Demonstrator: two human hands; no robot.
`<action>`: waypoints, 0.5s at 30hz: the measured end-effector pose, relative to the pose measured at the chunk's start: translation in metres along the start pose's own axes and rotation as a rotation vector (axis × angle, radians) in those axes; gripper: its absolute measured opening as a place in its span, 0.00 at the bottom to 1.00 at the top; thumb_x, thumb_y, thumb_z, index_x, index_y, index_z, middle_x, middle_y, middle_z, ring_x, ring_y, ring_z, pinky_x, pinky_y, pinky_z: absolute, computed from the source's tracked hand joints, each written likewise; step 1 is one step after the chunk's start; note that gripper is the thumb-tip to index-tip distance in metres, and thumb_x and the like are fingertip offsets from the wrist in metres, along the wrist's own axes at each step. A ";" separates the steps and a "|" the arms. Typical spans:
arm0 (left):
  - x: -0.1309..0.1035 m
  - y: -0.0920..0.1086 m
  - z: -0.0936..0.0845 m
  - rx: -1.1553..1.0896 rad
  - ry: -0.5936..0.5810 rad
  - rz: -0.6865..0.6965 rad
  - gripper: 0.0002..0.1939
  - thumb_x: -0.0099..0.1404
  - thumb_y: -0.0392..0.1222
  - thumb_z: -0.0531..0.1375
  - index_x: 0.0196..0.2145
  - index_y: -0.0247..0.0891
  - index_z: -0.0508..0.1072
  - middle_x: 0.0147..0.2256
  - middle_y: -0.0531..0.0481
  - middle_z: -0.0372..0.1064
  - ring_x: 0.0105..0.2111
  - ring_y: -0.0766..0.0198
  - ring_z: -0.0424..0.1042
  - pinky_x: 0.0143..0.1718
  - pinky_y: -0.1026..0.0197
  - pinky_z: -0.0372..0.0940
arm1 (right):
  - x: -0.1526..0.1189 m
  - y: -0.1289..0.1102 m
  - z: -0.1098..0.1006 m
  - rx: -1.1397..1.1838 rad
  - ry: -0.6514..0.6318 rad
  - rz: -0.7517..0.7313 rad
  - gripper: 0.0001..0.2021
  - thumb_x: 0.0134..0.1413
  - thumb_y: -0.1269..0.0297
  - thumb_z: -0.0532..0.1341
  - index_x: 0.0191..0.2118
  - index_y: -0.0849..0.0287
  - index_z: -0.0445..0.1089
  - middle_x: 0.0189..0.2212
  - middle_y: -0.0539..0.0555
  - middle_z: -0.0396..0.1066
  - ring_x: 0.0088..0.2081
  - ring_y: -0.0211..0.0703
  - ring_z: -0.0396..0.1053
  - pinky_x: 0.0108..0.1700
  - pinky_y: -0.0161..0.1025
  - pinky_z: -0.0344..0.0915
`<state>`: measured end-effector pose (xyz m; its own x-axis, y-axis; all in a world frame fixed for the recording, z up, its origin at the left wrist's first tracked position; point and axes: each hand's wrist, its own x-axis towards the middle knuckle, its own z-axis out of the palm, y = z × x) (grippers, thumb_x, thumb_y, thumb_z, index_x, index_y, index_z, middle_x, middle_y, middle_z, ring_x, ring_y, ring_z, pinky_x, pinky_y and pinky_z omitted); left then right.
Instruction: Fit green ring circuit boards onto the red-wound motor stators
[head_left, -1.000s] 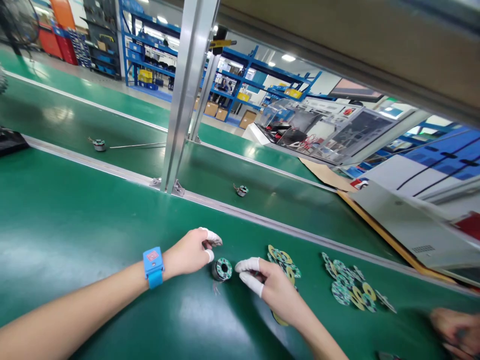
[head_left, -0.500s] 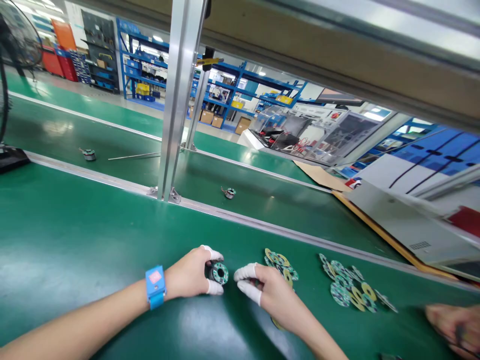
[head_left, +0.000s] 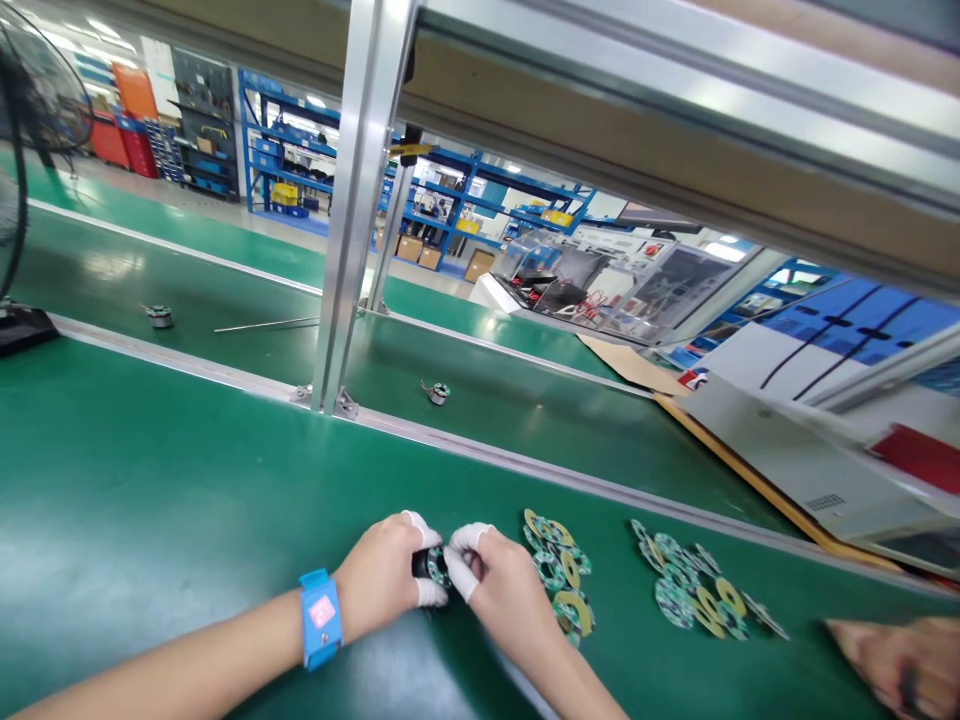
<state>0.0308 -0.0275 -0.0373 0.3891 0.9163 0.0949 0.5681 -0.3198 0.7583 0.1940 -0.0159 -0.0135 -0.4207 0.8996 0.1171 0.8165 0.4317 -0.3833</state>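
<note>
My left hand (head_left: 381,572), with white finger cots and a blue wrist strap (head_left: 321,620), grips a small dark motor part (head_left: 436,567) from the left. A green ring-shaped circuit board forms that part's right face. My right hand (head_left: 510,590), also in white finger cots, has thumb and fingers pinched together at the board's edge. Whatever lies between those fingertips is hidden. Just right of this hand lies a loose pile of ring-shaped circuit boards (head_left: 550,570), green and yellow.
A second pile of ring boards (head_left: 677,590) lies farther right. Beyond it is another person's hand (head_left: 907,660). Two small motors (head_left: 438,394) (head_left: 159,317) stand past the metal rail (head_left: 480,455). An upright aluminium post (head_left: 352,220) rises from the rail; a fan base (head_left: 22,328) sits left.
My right hand has moved left, from a gap beside the motor part to its edge, and its fingertips have closed. My left hand keeps its hold. The view has shifted slightly.
</note>
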 end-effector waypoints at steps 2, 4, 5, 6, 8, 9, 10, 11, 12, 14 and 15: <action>0.001 -0.002 0.000 0.010 0.001 -0.001 0.09 0.50 0.42 0.67 0.29 0.38 0.72 0.30 0.53 0.68 0.31 0.63 0.65 0.32 0.65 0.56 | -0.001 0.001 0.002 -0.042 0.006 -0.010 0.08 0.49 0.71 0.54 0.23 0.58 0.66 0.20 0.50 0.64 0.22 0.39 0.63 0.25 0.34 0.58; 0.002 -0.003 0.000 0.016 0.001 -0.013 0.10 0.49 0.43 0.67 0.28 0.38 0.72 0.29 0.53 0.68 0.31 0.63 0.65 0.31 0.65 0.56 | -0.002 0.002 0.006 -0.074 0.022 -0.031 0.08 0.50 0.71 0.54 0.24 0.58 0.67 0.20 0.51 0.65 0.22 0.39 0.64 0.25 0.34 0.58; 0.002 -0.003 0.001 0.015 0.000 -0.021 0.10 0.49 0.43 0.68 0.28 0.38 0.72 0.29 0.53 0.68 0.30 0.64 0.65 0.31 0.65 0.56 | -0.003 0.003 0.008 -0.090 0.036 -0.045 0.08 0.51 0.70 0.54 0.24 0.58 0.67 0.21 0.52 0.66 0.23 0.40 0.64 0.25 0.34 0.59; 0.002 -0.003 0.001 0.011 -0.001 -0.028 0.10 0.49 0.43 0.67 0.29 0.38 0.72 0.29 0.54 0.68 0.30 0.64 0.65 0.31 0.65 0.56 | -0.003 0.004 0.011 -0.104 0.052 -0.059 0.09 0.51 0.70 0.54 0.24 0.58 0.68 0.21 0.52 0.67 0.23 0.41 0.65 0.25 0.35 0.60; 0.000 -0.003 0.001 0.008 0.004 -0.039 0.11 0.48 0.43 0.67 0.29 0.38 0.73 0.30 0.54 0.68 0.30 0.64 0.65 0.31 0.65 0.56 | -0.004 0.008 0.014 -0.103 0.090 -0.084 0.09 0.53 0.68 0.54 0.26 0.58 0.70 0.23 0.54 0.69 0.25 0.43 0.67 0.26 0.36 0.62; -0.001 -0.004 0.001 0.008 0.012 -0.040 0.12 0.48 0.43 0.68 0.30 0.38 0.73 0.30 0.54 0.68 0.30 0.64 0.65 0.31 0.65 0.56 | -0.005 0.011 0.014 -0.081 0.114 -0.094 0.09 0.53 0.67 0.54 0.28 0.58 0.71 0.24 0.55 0.71 0.27 0.44 0.69 0.28 0.37 0.64; -0.001 -0.005 0.001 0.003 0.017 -0.040 0.13 0.46 0.44 0.68 0.30 0.38 0.73 0.30 0.54 0.68 0.30 0.64 0.65 0.30 0.65 0.56 | -0.007 0.014 0.013 -0.048 0.142 -0.096 0.10 0.54 0.66 0.54 0.31 0.57 0.72 0.27 0.56 0.72 0.29 0.46 0.70 0.30 0.39 0.65; 0.001 -0.006 0.000 -0.010 0.014 -0.035 0.15 0.45 0.45 0.69 0.30 0.38 0.74 0.30 0.54 0.68 0.30 0.65 0.65 0.29 0.66 0.55 | -0.009 0.018 0.009 -0.008 0.164 -0.092 0.10 0.55 0.65 0.54 0.33 0.57 0.72 0.28 0.56 0.73 0.30 0.47 0.71 0.32 0.40 0.66; 0.006 -0.008 -0.001 -0.034 -0.001 -0.024 0.15 0.44 0.45 0.69 0.30 0.38 0.74 0.28 0.55 0.68 0.29 0.65 0.64 0.28 0.66 0.55 | -0.012 0.022 0.004 0.041 0.164 -0.087 0.10 0.55 0.63 0.54 0.34 0.55 0.73 0.29 0.56 0.73 0.31 0.47 0.71 0.34 0.41 0.67; 0.027 -0.011 -0.007 -0.112 -0.043 -0.010 0.13 0.44 0.43 0.69 0.27 0.36 0.75 0.25 0.56 0.67 0.26 0.66 0.64 0.26 0.66 0.56 | -0.022 0.027 -0.009 0.139 0.109 -0.083 0.09 0.54 0.59 0.56 0.34 0.51 0.74 0.29 0.55 0.74 0.31 0.49 0.71 0.33 0.43 0.67; 0.043 -0.012 -0.010 -0.148 -0.049 -0.012 0.10 0.45 0.41 0.68 0.27 0.35 0.75 0.24 0.56 0.67 0.26 0.66 0.65 0.26 0.67 0.56 | -0.028 0.029 -0.016 0.177 0.068 -0.090 0.08 0.53 0.58 0.58 0.32 0.49 0.74 0.28 0.54 0.74 0.31 0.49 0.71 0.31 0.43 0.67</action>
<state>0.0332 0.0178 -0.0353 0.4197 0.9059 0.0565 0.4613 -0.2665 0.8463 0.2355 -0.0273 -0.0131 -0.4562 0.8629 0.2176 0.6922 0.4977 -0.5226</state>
